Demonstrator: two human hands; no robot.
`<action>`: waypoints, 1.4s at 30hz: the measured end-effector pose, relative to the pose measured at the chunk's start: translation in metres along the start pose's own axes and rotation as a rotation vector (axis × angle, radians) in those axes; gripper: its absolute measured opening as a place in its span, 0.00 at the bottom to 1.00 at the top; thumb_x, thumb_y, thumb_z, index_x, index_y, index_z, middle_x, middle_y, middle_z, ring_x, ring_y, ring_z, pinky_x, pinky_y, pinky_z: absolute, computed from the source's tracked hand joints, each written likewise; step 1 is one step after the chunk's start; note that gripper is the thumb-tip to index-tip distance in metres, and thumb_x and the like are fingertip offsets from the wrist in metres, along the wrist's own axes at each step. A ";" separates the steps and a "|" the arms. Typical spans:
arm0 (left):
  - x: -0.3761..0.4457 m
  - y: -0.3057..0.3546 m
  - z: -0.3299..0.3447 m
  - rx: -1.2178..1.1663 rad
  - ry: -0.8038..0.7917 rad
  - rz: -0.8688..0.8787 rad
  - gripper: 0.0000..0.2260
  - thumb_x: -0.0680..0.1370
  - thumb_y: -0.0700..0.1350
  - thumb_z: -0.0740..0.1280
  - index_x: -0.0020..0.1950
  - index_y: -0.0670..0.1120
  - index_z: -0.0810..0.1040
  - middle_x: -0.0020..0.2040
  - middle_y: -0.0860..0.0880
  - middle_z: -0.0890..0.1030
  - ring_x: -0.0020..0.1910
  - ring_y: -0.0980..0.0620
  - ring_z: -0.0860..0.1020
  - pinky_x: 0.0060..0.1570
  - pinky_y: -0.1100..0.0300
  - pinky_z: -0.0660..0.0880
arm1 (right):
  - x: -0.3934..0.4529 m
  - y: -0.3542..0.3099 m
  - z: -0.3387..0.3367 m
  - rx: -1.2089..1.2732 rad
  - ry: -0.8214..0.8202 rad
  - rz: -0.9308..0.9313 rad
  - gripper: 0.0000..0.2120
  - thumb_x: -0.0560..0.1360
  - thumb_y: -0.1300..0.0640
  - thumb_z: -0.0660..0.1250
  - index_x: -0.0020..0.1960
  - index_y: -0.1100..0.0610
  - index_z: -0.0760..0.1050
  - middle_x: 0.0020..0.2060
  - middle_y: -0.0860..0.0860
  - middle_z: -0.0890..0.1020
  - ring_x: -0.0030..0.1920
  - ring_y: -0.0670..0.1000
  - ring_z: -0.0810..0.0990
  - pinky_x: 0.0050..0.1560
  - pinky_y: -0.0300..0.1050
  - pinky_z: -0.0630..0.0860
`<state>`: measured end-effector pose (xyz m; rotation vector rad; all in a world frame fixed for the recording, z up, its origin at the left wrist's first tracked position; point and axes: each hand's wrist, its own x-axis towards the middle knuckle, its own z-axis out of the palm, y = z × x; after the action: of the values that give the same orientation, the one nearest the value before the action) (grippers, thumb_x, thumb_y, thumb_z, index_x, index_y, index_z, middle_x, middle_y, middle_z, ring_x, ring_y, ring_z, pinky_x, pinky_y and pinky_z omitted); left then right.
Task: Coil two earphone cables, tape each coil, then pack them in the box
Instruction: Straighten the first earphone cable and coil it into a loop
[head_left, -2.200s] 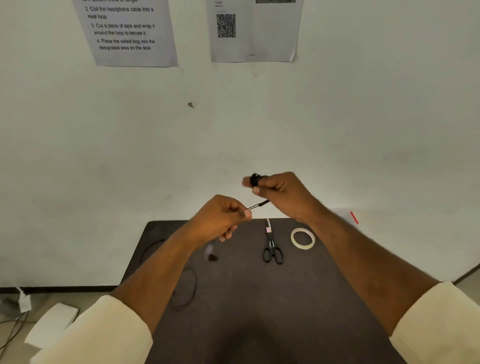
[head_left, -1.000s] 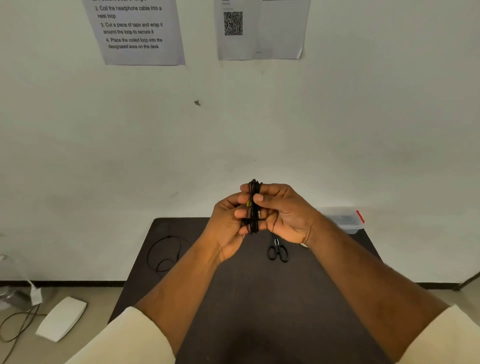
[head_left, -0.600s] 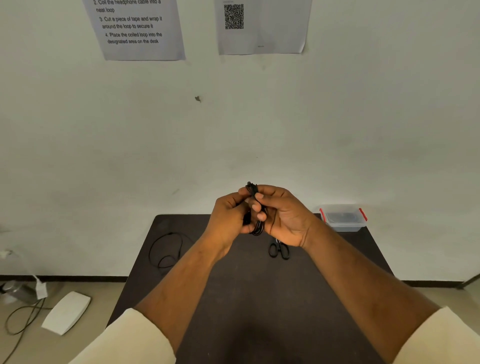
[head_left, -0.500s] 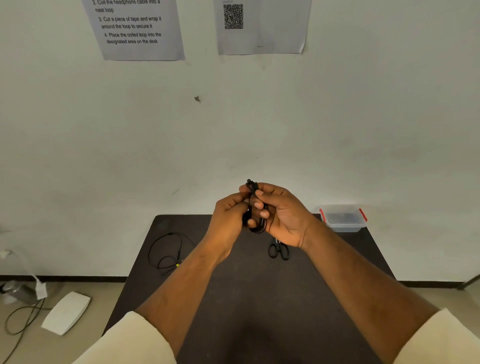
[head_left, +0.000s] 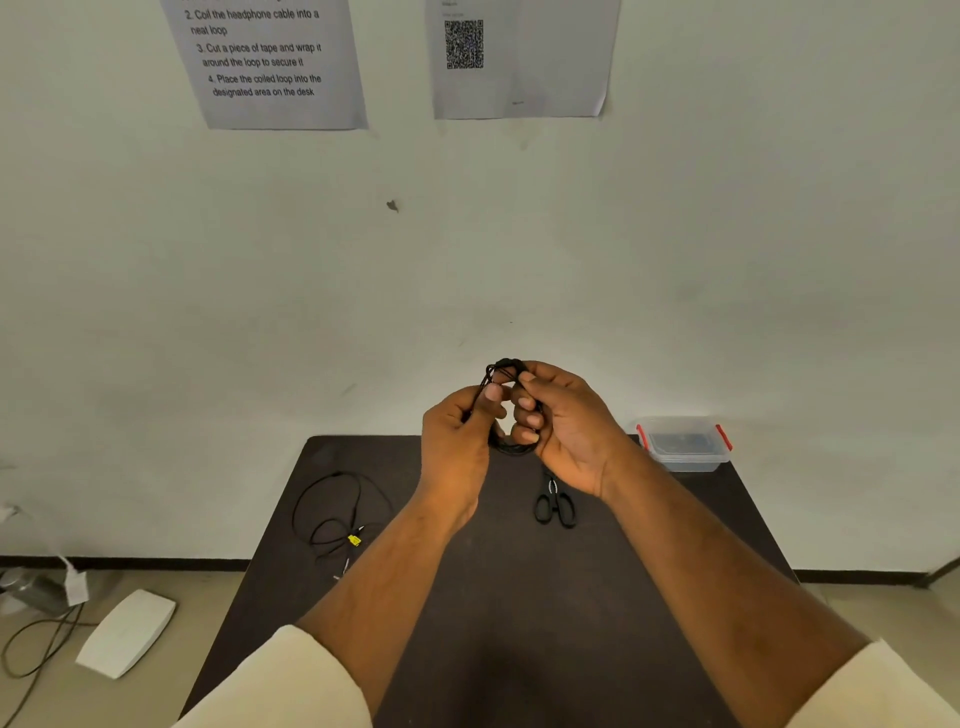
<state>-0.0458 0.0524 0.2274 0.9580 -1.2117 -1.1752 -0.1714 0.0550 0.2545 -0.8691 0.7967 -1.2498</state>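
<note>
1. Since half a second ago the thin black coiled earphone cable (head_left: 511, 410) has opened into a taller loop between the hands; the yellow tag on the loose black second cable (head_left: 337, 512) now shows.
2. The clear plastic box with red latches (head_left: 684, 446) sits at the dark tabletop's (head_left: 519, 597) far right corner; its contents are unclear.
3. Both hands are raised above the tabletop: the left hand (head_left: 457, 441) grip pinches the coil's left side, the right hand (head_left: 566, 426) grip curls around its right. Black scissors (head_left: 555, 505) lie below.

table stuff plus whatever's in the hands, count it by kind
earphone cables: 2 (coiled cable held in the left hand and right hand; loose cable on the table)
scissors: 1
clear box: 1
tape roll: 0 in view
total: 4
</note>
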 end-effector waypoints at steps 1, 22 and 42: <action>0.001 0.000 -0.002 0.017 0.009 -0.003 0.11 0.80 0.48 0.65 0.43 0.45 0.83 0.33 0.50 0.78 0.32 0.53 0.74 0.35 0.58 0.74 | 0.000 -0.001 -0.001 -0.020 0.008 -0.004 0.12 0.81 0.62 0.57 0.53 0.61 0.80 0.29 0.49 0.68 0.27 0.45 0.63 0.26 0.38 0.62; -0.003 -0.013 0.021 -0.255 -0.342 -0.375 0.16 0.82 0.51 0.59 0.38 0.49 0.79 0.35 0.50 0.75 0.36 0.52 0.72 0.37 0.58 0.69 | -0.017 0.002 -0.049 -0.361 0.133 -0.177 0.12 0.81 0.55 0.61 0.48 0.48 0.83 0.39 0.44 0.81 0.50 0.52 0.76 0.58 0.59 0.73; -0.035 -0.051 0.092 0.498 0.054 -0.176 0.19 0.82 0.55 0.53 0.74 0.63 0.62 0.74 0.61 0.65 0.73 0.62 0.58 0.74 0.42 0.40 | -0.031 0.014 -0.095 -0.029 0.115 -0.080 0.15 0.80 0.58 0.62 0.40 0.50 0.84 0.59 0.48 0.82 0.65 0.49 0.76 0.69 0.56 0.68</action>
<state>-0.1434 0.0829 0.1846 1.4826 -1.4305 -0.9892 -0.2538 0.0765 0.1995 -0.8660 0.8807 -1.3707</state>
